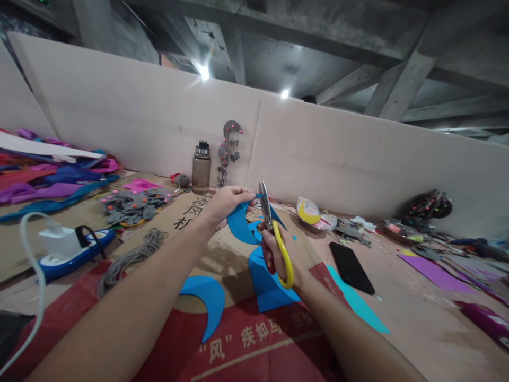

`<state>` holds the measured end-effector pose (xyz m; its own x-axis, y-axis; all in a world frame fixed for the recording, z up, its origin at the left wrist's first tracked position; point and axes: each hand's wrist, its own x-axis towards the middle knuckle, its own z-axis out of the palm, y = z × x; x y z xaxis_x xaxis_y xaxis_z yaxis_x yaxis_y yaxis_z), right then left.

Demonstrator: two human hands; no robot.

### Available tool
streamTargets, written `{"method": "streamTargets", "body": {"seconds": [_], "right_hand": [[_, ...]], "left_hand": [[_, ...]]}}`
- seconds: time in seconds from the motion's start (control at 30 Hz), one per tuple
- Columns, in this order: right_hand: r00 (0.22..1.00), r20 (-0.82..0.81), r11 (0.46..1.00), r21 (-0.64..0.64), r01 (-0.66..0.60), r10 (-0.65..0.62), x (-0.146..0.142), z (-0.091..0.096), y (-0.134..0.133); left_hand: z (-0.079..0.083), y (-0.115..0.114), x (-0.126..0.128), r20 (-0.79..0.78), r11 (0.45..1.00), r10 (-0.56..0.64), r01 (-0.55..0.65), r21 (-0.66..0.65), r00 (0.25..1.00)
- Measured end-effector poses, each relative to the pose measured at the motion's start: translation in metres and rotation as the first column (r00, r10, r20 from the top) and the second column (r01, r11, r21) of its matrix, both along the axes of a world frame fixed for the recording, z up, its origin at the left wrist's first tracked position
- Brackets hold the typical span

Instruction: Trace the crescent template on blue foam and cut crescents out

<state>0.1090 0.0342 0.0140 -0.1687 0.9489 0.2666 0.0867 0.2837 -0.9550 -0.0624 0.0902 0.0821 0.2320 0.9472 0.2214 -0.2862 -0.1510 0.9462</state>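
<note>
My left hand [225,204] pinches the top edge of a blue foam sheet piece [240,223], holding it up above the cardboard-covered table [222,265]. In my right hand [274,254] are yellow-handled scissors [274,233], fingers through the loops, blades pointing up and touching the blue piece at its right side. A blue crescent cut-out [209,300] lies on the table below my left forearm. A larger blue sheet [267,284] lies under my right hand.
A black phone [351,267] lies right of my right hand, beside a teal strip [358,305]. A water bottle [201,167] stands at the back wall. Grey felt shapes [133,204], grey cord [131,257], a white charger [59,241] and coloured foam sheets [47,178] fill the left.
</note>
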Motion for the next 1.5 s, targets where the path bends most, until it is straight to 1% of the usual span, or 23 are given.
{"method": "streamTargets", "body": {"seconds": [0.13,0.37,0.47,0.63,0.8,0.87,0.93,1.0,1.07,1.23,1.5], "right_hand": [[1.000,-0.009,1.000,0.029,0.010,-0.010,-0.001,0.000,0.001],[1.000,0.005,0.998,0.068,0.006,-0.007,0.000,0.000,0.003],[1.000,0.004,0.999,0.049,0.010,-0.011,-0.001,0.002,0.001],[0.998,0.065,1.000,-0.001,0.017,-0.017,-0.002,0.007,-0.004],[0.995,0.100,0.999,-0.035,0.001,0.002,-0.002,0.006,-0.004],[0.994,0.111,0.997,-0.077,0.012,-0.004,-0.003,0.006,-0.003],[0.995,0.099,0.992,-0.123,0.004,0.008,-0.003,0.008,-0.003],[0.997,0.075,0.991,-0.135,-0.019,0.030,-0.004,0.010,-0.003],[0.997,0.060,0.992,-0.119,-0.042,0.049,-0.004,0.013,-0.005],[0.995,0.088,0.994,-0.098,-0.043,0.052,-0.003,0.015,-0.007],[0.989,0.141,0.998,-0.043,-0.048,0.054,0.000,0.014,-0.006]], "left_hand": [[-0.002,0.000,0.000,0.006,1.000,-0.020,0.020,0.015,1.000],[-0.001,0.000,0.000,0.012,0.999,-0.017,0.017,0.028,1.000],[0.001,0.001,-0.003,-0.013,1.000,-0.015,0.015,0.019,1.000],[0.006,0.002,-0.013,-0.076,1.000,-0.016,0.014,-0.025,0.997],[0.008,0.004,-0.021,-0.107,0.998,-0.037,0.032,-0.052,0.994],[0.008,0.005,-0.025,-0.132,0.997,-0.046,0.038,-0.061,0.990],[0.008,0.007,-0.028,-0.161,0.997,-0.061,0.052,-0.063,0.985],[0.008,0.009,-0.030,-0.179,0.996,-0.079,0.070,-0.057,0.981],[0.007,0.010,-0.032,-0.185,0.995,-0.092,0.083,-0.053,0.979],[0.005,0.012,-0.033,-0.190,0.993,-0.110,0.101,-0.056,0.976],[0.008,0.010,-0.032,-0.206,0.994,-0.099,0.088,-0.064,0.973]]}}
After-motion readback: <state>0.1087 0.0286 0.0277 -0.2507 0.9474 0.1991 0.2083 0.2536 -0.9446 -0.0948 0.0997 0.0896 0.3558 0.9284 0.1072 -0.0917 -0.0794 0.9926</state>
